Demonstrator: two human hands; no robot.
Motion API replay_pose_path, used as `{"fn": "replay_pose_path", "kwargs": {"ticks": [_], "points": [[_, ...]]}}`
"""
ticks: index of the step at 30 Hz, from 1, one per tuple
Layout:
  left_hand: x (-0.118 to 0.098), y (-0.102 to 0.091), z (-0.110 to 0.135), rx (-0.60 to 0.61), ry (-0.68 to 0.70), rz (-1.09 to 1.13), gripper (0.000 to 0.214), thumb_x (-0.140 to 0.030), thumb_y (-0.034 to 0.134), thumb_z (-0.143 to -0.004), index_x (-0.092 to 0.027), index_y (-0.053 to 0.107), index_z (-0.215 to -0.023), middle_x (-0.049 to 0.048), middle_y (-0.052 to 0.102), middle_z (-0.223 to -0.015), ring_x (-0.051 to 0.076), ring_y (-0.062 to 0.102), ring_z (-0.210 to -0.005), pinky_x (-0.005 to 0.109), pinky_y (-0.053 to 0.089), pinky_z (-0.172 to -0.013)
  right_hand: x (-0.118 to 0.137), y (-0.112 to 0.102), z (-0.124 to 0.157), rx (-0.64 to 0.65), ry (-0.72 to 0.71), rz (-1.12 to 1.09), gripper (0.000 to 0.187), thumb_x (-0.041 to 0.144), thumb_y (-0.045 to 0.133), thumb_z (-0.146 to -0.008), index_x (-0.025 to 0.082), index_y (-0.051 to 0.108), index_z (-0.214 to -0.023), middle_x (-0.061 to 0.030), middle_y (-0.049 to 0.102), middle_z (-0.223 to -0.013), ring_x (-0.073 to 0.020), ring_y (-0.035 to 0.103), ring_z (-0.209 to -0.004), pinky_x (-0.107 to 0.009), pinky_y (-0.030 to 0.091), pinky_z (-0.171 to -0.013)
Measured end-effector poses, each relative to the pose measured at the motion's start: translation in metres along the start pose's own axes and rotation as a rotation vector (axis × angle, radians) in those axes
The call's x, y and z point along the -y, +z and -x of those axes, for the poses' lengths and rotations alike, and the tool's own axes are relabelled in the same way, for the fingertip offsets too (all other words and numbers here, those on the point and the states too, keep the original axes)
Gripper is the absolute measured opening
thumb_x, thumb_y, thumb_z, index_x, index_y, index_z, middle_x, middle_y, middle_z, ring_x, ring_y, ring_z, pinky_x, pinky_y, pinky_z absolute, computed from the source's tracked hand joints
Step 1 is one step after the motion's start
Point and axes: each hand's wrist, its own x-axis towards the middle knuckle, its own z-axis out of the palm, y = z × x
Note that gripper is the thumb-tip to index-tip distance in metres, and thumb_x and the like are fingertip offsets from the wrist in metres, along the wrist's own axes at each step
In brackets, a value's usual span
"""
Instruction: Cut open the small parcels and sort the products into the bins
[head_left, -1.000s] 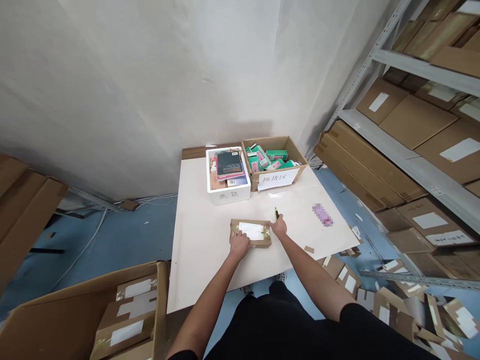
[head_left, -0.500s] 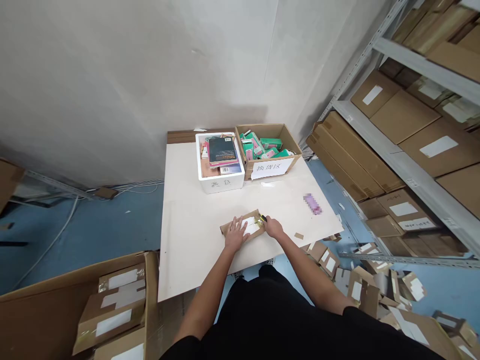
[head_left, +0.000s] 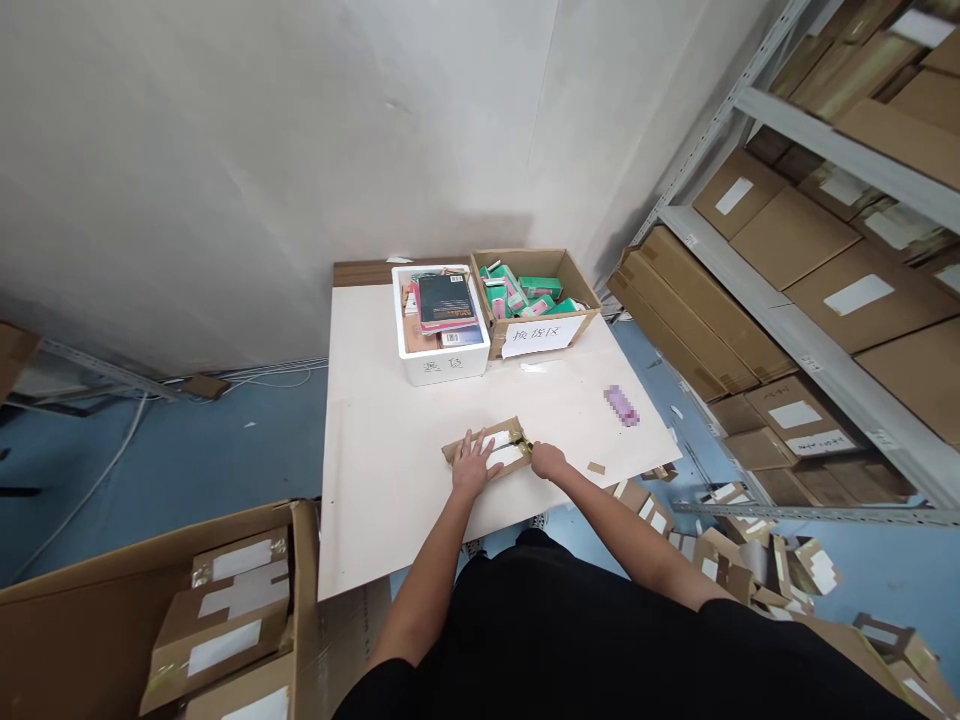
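A small flat cardboard parcel (head_left: 501, 440) with a white label and shiny tape lies near the front of the white table (head_left: 375, 440). My left hand (head_left: 470, 463) rests flat on the parcel's left half, fingers spread. My right hand (head_left: 547, 459) is closed at the parcel's right end round a small yellow-and-black tool (head_left: 525, 444), whose tip touches the tape.
A white foam box (head_left: 441, 340) of books and a cardboard box (head_left: 536, 300) of green packets stand at the table's back. A pink object (head_left: 621, 405) lies to the right. A large carton (head_left: 150, 620) of parcels sits at the lower left. Shelves (head_left: 810, 330) and scattered boxes fill the right.
The parcel has been turned slightly so it lies askew. My right hand has come from the parcel's far right corner to its near right end, the tool against the tape. The view shifted.
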Motion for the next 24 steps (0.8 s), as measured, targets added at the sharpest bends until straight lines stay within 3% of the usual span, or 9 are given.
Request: {"fn": "replay_pose_path", "kwargs": {"ticks": [2,4,7,10,14,16,19,21,24], "points": [[-0.001,-0.003,0.002,-0.02,0.013,-0.002,0.065,-0.058,0.051,-0.099,-0.035,0.046,-0.159,0.0004,0.027,-0.175,0.036,0.014,-0.162,0.055,0.022,-0.128,-0.014,0.006,0.002,-0.004,0.01,-0.195,0.028,0.039,0.07,-0.094,0.016,0.064,-0.109,-0.0193,0.076,-0.103,-0.0266,0.077,-0.071,-0.031,0.055,-0.061],[-0.003,-0.006,0.003,-0.031,0.019,-0.003,0.062,-0.054,0.05,-0.1,-0.035,0.046,-0.159,0.0014,0.029,-0.174,0.037,0.018,-0.161,0.056,0.024,-0.127,-0.034,0.02,0.005,-0.054,0.047,-0.551,0.032,0.049,0.068,-0.096,0.018,0.061,-0.101,-0.0132,0.076,-0.088,-0.0224,0.073,-0.058,-0.028,0.053,-0.054],[-0.005,-0.012,0.002,-0.031,-0.019,-0.014,0.057,-0.039,0.044,-0.103,-0.035,0.044,-0.161,0.0032,0.036,-0.171,0.036,0.027,-0.158,0.059,0.027,-0.124,-0.063,0.051,0.008,-0.139,0.196,-1.056,0.037,0.056,0.063,-0.096,0.02,0.056,-0.089,-0.0069,0.072,-0.069,-0.0221,0.074,-0.06,-0.026,0.055,-0.052],[-0.003,-0.019,-0.003,-0.036,-0.115,-0.048,0.058,-0.036,0.042,-0.104,-0.034,0.04,-0.163,0.0053,0.04,-0.169,0.035,0.034,-0.153,0.062,0.023,-0.124,-0.081,0.071,0.003,-0.128,0.337,-1.293,0.033,0.048,0.064,-0.094,0.019,0.058,-0.08,-0.0102,0.074,-0.074,-0.0233,0.076,-0.071,-0.027,0.058,-0.057],[0.007,-0.025,-0.008,-0.026,-0.211,-0.064,0.07,-0.054,0.047,-0.101,-0.025,0.038,-0.164,0.0143,0.05,-0.16,0.036,0.047,-0.139,0.054,0.03,-0.119,-0.1,0.063,-0.019,-0.132,0.39,-1.331,0.02,0.035,0.069,-0.089,0.016,0.065,-0.093,-0.0123,0.077,-0.093,-0.022,0.076,-0.083,-0.029,0.06,-0.068],[0.01,-0.026,-0.009,-0.031,-0.228,-0.074,0.074,-0.059,0.047,-0.1,-0.021,0.038,-0.164,0.0168,0.057,-0.152,0.034,0.052,-0.131,0.049,0.034,-0.115,-0.112,0.05,-0.031,-0.179,0.425,-1.319,0.029,0.036,0.064,-0.092,0.016,0.066,-0.113,-0.014,0.076,-0.109,-0.0222,0.075,-0.094,-0.03,0.059,-0.075],[0.009,-0.025,-0.009,-0.053,-0.258,-0.098,0.074,-0.059,0.046,-0.101,-0.02,0.038,-0.163,0.0174,0.062,-0.142,0.033,0.054,-0.124,0.047,0.037,-0.11,-0.126,0.035,-0.044,-0.263,0.515,-1.262,0.055,0.038,0.059,-0.094,0.017,0.051,-0.144,-0.0191,0.067,-0.134,-0.0266,0.069,-0.115,-0.036,0.057,-0.088],[0.004,-0.024,-0.01,-0.058,-0.297,-0.109,0.073,-0.058,0.046,-0.1,-0.02,0.039,-0.163,0.0177,0.064,-0.138,0.034,0.054,-0.121,0.047,0.037,-0.108,-0.123,0.033,-0.047,-0.301,0.534,-1.224,0.064,0.038,0.059,-0.093,0.018,0.044,-0.153,-0.0186,0.062,-0.142,-0.0275,0.065,-0.123,-0.036,0.054,-0.096],[-0.004,-0.023,-0.012,-0.051,-0.359,-0.122,0.073,-0.057,0.048,-0.1,-0.019,0.041,-0.162,0.0183,0.064,-0.134,0.035,0.054,-0.12,0.048,0.037,-0.106,-0.09,0.045,-0.042,-0.296,0.403,-1.164,0.069,0.046,0.062,-0.093,0.022,0.042,-0.155,-0.0138,0.063,-0.142,-0.0251,0.064,-0.125,-0.032,0.05,-0.102]]}}
